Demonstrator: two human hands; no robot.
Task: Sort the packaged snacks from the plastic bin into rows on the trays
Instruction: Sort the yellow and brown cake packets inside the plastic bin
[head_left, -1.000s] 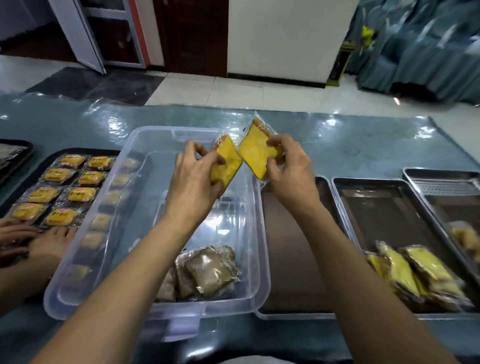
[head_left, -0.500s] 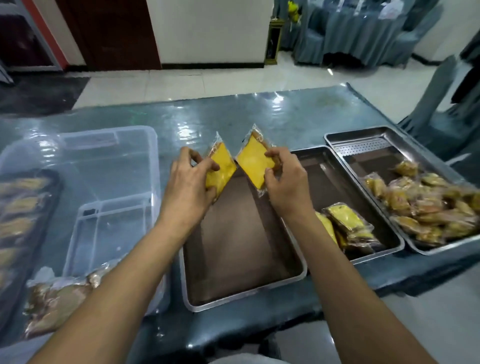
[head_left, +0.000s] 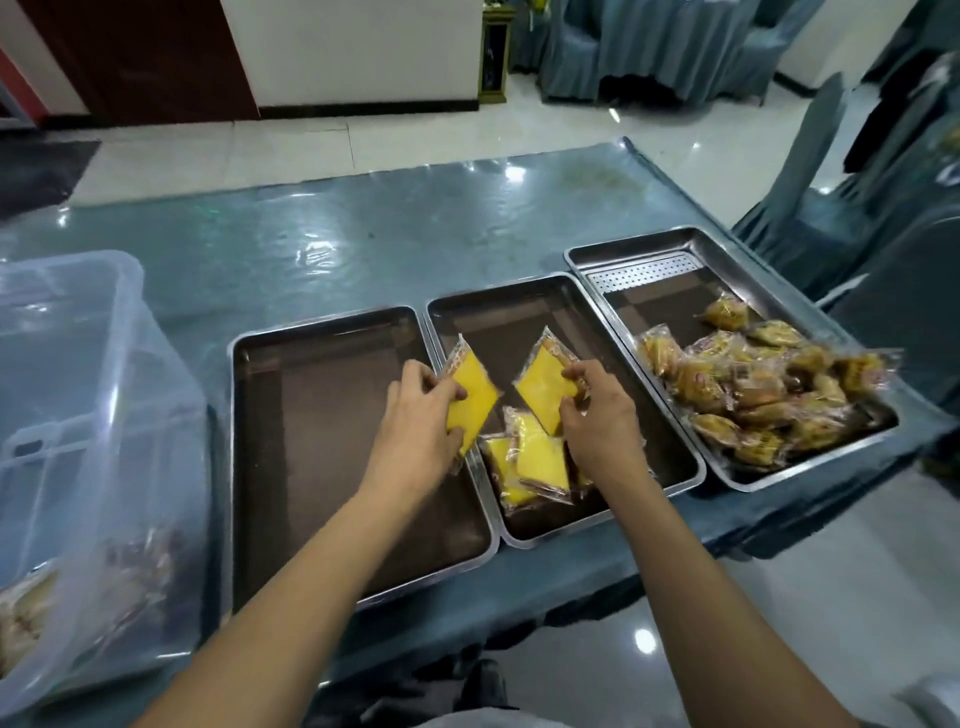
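My left hand (head_left: 415, 421) grips a flat yellow snack packet (head_left: 470, 395) over the seam between the left steel tray (head_left: 311, 415) and the middle steel tray (head_left: 649, 415). My right hand (head_left: 597, 410) pinches a second yellow packet (head_left: 543, 387) above the middle tray. Below both hands, a small pile of yellow packets (head_left: 535, 462) lies at the near end of that middle tray. The clear plastic bin (head_left: 78, 415) stands at the left, with a few brown packets (head_left: 31, 613) in its near corner.
A third steel tray (head_left: 649, 249) at the right holds a heap of several wrapped golden snacks (head_left: 753, 395). The table has a blue plastic-covered cloth (head_left: 363, 244). Covered chairs (head_left: 810, 171) stand off the right edge, tiled floor beyond.
Both hands have carried the two yellow packets rightward from over the bin, past the left tray, to above the middle tray. The view has swung right with them.
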